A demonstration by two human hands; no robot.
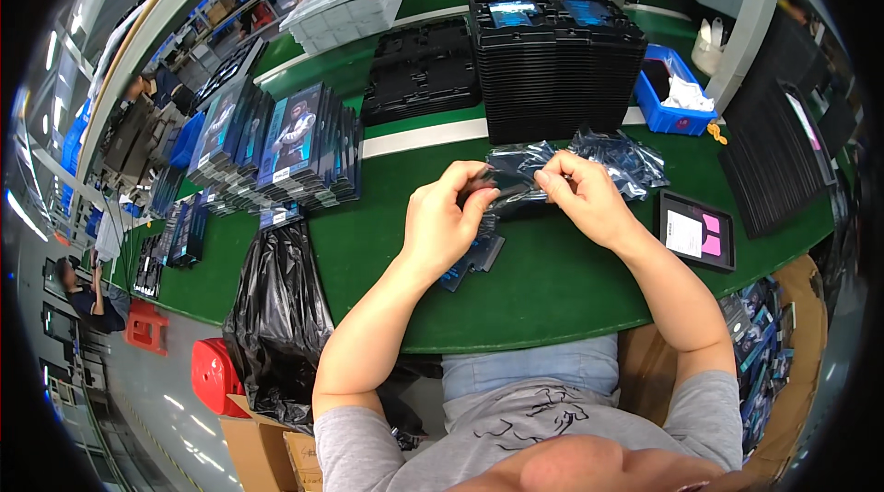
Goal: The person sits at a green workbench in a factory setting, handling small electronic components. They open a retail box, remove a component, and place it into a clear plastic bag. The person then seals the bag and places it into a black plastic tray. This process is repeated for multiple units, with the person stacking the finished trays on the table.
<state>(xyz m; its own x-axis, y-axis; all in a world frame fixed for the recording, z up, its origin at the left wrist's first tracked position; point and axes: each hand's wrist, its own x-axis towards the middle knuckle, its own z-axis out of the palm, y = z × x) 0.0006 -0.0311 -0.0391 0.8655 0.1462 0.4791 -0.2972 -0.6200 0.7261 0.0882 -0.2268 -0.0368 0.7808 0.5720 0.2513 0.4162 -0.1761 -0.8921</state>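
Observation:
My left hand [440, 223] is closed in a pinch on a small dark flat piece [505, 188] with a shiny look, its kind unclear. To its right, my right hand [589, 201] pinches the same piece's other side between thumb and fingers. Shiny clear plastic bags [626, 162] lie in a loose heap just beyond both hands. Under and beside my left hand rest a few dark blue printed cards [477, 257], partly hidden by it. A black tray [697, 231] with a white label and pink pieces sits right of my right forearm.
A tall stack of black trays [557, 77] stands beyond my hands. Printed boxes [299, 142] are piled at left, near a black plastic bag [279, 317] hanging over the table edge. A blue bin [677, 114] and upright black trays [773, 165] are at right. A carton [801, 335] is below.

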